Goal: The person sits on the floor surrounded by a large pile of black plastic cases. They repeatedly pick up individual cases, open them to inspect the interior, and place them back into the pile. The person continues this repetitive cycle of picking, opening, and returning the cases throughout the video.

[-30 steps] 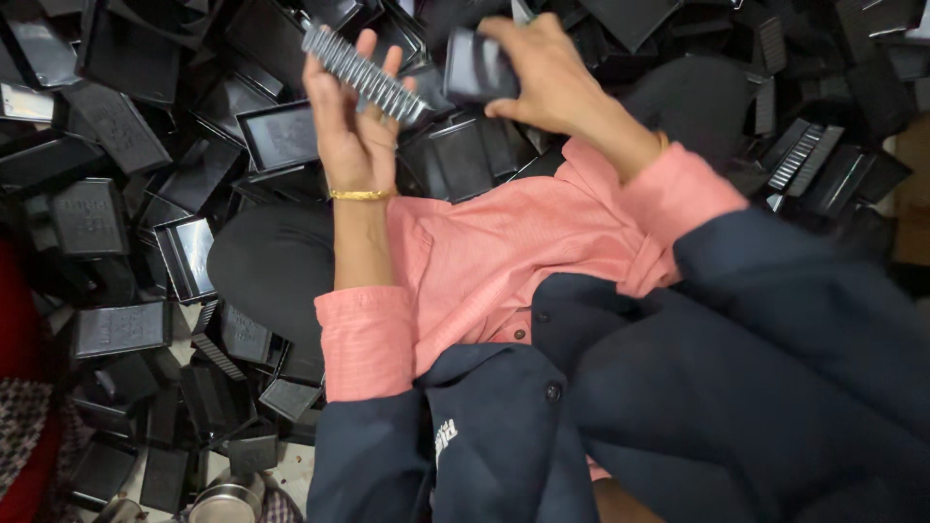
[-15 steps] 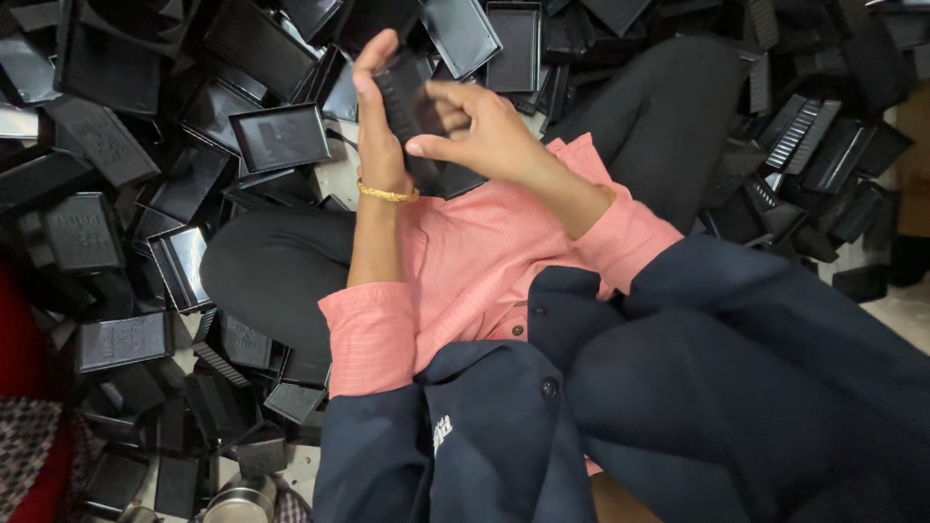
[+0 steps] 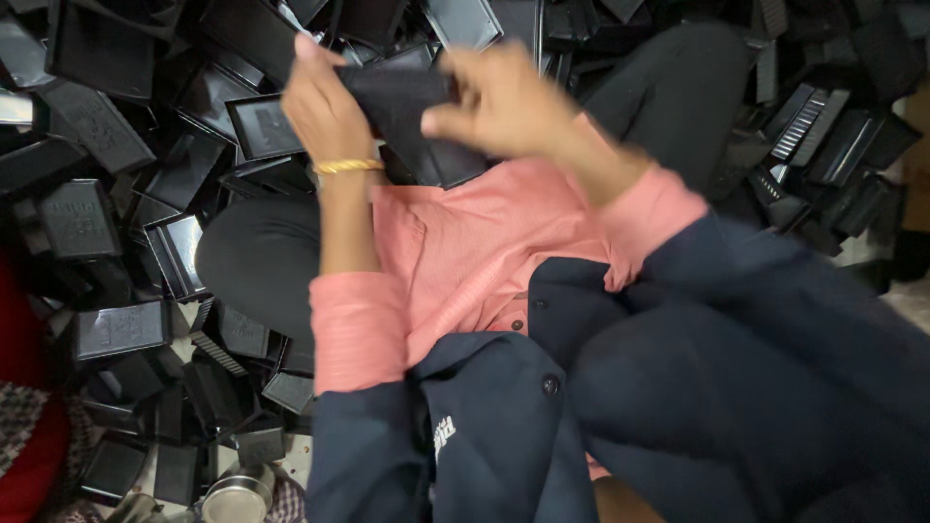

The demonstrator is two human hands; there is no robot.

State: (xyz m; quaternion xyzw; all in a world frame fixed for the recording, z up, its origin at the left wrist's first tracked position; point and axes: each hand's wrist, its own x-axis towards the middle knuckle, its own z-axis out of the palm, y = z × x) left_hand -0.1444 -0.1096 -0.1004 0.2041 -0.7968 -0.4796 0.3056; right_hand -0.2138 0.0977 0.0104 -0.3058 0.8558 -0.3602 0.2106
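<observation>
Both hands are gripping one black plastic part (image 3: 412,111) near the top centre of the frame, above the lap. Left hand (image 3: 325,111) is sitting on the part's left end, fingers curled round it from behind, gold bangle (image 3: 347,167) at the wrist. Right hand (image 3: 504,102) is covering the right end, thumb pointing left across the front face, fingers wrapping over the top. Part's long axis is running roughly left to right between the two hands, tilting slightly down to the right; motion blur is hiding finer detail. Neither hand is nearer, both are touching it. Heap of black trays (image 3: 116,145) is filling the left side and top of the frame; a small metal tin (image 3: 235,496) is lying bottom left.
</observation>
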